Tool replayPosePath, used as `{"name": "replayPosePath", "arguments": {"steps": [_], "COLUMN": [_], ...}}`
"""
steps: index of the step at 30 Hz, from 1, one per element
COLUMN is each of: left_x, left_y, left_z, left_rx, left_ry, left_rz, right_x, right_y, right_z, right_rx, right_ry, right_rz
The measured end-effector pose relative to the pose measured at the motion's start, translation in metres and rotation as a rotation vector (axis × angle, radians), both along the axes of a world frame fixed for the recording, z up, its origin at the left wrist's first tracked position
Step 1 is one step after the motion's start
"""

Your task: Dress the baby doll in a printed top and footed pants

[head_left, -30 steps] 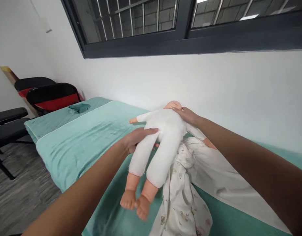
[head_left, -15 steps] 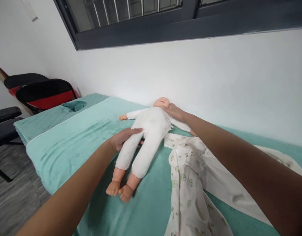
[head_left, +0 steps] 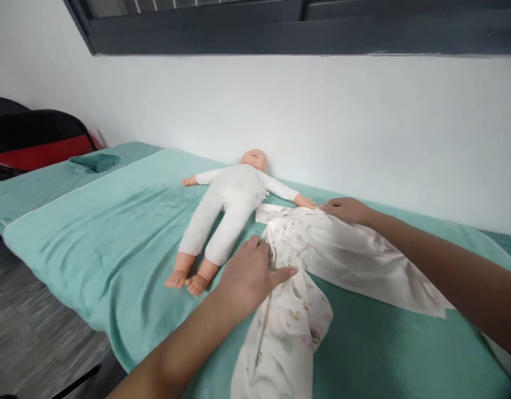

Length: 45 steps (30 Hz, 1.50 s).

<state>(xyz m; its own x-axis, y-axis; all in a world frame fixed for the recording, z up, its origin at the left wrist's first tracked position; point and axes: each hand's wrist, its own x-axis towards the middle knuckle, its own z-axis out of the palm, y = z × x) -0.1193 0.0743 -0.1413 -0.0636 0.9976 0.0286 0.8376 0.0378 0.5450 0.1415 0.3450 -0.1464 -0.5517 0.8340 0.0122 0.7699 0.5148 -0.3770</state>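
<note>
A baby doll (head_left: 239, 188) with a white cloth body lies on its back, arms spread, its head by the wall. Beside it, to the right, is a crumpled white baby garment (head_left: 342, 246) printed with small coloured figures. My left hand (head_left: 249, 274) grips the near part of this garment, fingers bent at its edge and thumb lying across the cloth. At the garment's far edge, close to the doll's outstretched hand, my right hand (head_left: 349, 210) has its fingers closed on the fabric. Some of the fingertips are hidden.
A green plush cover (head_left: 126, 221) spreads over the bed, with an opening (head_left: 93, 162) at its left end. Behind stands a white wall (head_left: 363, 122) under a dark window frame (head_left: 197, 33). Black and red chairs (head_left: 39, 138) are at the left.
Both hands have left the doll and moved right onto the baby garment. The garment's near part looks shifted and more bunched. My view has turned somewhat to the right and down.
</note>
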Motion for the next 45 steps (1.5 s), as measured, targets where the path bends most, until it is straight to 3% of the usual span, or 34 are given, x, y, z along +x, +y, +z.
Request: {"name": "replayPosePath", "arguments": {"steps": [3, 5, 8, 11, 14, 17, 21, 23, 26, 29, 31, 33, 35, 39, 42, 45], "left_x": [0.035, 0.048, 0.057, 0.061, 0.065, 0.070, 0.078, 0.083, 0.092, 0.100, 0.102, 0.100, 0.092, 0.064, 0.038, 0.013], "left_y": [0.003, 0.003, -0.003, -0.012, -0.020, -0.030, -0.053, -0.064, -0.079, -0.097, -0.113, -0.131, -0.150, -0.186, -0.209, -0.226], "left_z": [-0.013, -0.011, 0.004, 0.023, 0.040, 0.059, 0.087, 0.100, 0.111, 0.110, 0.102, 0.089, 0.072, 0.030, -0.002, -0.034], "left_rx": [0.019, 0.135, 0.379, 0.556, 0.628, 0.629, 0.647, 0.646, 0.656, 0.729, 0.761, 0.749, 0.712, 0.564, 0.460, 0.345], "left_ry": [0.101, 0.141, 0.194, 0.199, 0.286, 0.452, 0.496, 0.447, 0.273, -0.033, -0.211, -0.261, -0.172, -0.111, -0.326, -0.608], "left_rz": [-0.097, -0.226, -0.432, -0.473, -0.551, -0.573, -0.294, -0.159, -0.016, -0.001, -0.067, -0.181, -0.263, -0.081, 0.121, 0.384], "right_x": [0.015, 0.017, 0.013, 0.009, 0.011, 0.022, 0.046, 0.058, 0.062, 0.044, 0.023, -0.001, -0.025, -0.071, -0.097, -0.102], "right_y": [-0.036, -0.064, -0.116, -0.180, -0.242, -0.287, -0.315, -0.320, -0.328, -0.341, -0.353, -0.365, -0.377, -0.401, -0.419, -0.426], "right_z": [0.016, 0.032, 0.063, 0.099, 0.132, 0.156, 0.169, 0.165, 0.146, 0.113, 0.089, 0.066, 0.046, 0.022, 0.013, 0.002], "right_rx": [-0.024, 0.028, 0.136, 0.294, 0.415, 0.396, 0.158, 0.051, -0.033, -0.156, -0.364, -0.604, -0.800, -1.056, -1.177, -1.218], "right_ry": [-0.195, -0.285, -0.289, -0.310, -0.384, -0.397, -0.364, -0.287, -0.006, 0.410, 0.704, 0.966, 1.193, 1.484, 1.371, 1.002], "right_rz": [0.011, 0.070, 0.176, 0.326, 0.410, 0.304, -0.032, -0.143, -0.177, -0.114, -0.083, -0.072, -0.098, -0.068, 0.066, 0.280]}}
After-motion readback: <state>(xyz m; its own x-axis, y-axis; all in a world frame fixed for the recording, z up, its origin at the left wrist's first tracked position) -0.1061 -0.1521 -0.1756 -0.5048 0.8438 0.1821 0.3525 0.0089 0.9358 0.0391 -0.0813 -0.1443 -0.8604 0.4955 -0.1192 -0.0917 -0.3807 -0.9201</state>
